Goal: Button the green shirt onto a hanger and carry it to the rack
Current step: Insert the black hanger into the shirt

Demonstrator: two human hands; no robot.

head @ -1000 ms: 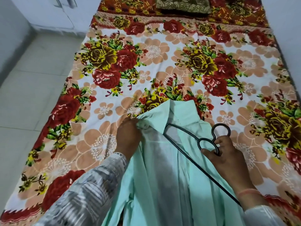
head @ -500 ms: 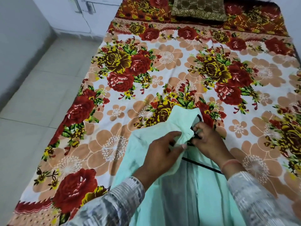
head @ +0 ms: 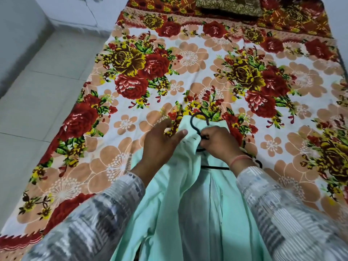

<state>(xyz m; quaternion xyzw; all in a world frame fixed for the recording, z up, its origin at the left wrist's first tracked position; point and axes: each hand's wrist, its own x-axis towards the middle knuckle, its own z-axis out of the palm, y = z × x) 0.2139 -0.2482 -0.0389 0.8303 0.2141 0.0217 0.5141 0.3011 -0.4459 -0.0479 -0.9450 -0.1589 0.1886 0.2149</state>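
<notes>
Head view, looking down the length of a bed. Dead centre and running to 6 o'clock: pale green cotton shirt, laid lengthwise on the red-and-yellow floral bedsheet, collar at the far tip, front panels parted. Poking out of the neck toward 12 o'clock: the hook of the black wire hanger, with one dark bar showing across the open front just below.

Right hand at 1 o'clock of the collar, fingers curled tight round the hanger's neck under the hook, likely steadying the wire to centre it in the collar. Left hand at 9 o'clock of that, lying over the shirt's shoulder, thumb straight along the cloth, fingers bent past the edge. Pinching or only pressing? Cannot tell. Probably seating the shoulder on the hanger arm.

No fastened button visible, so buttoning judged next; no rack in sight. Far off at 12 o'clock, brown patterned cushion; at 9 o'clock, pale tiled floor.
</notes>
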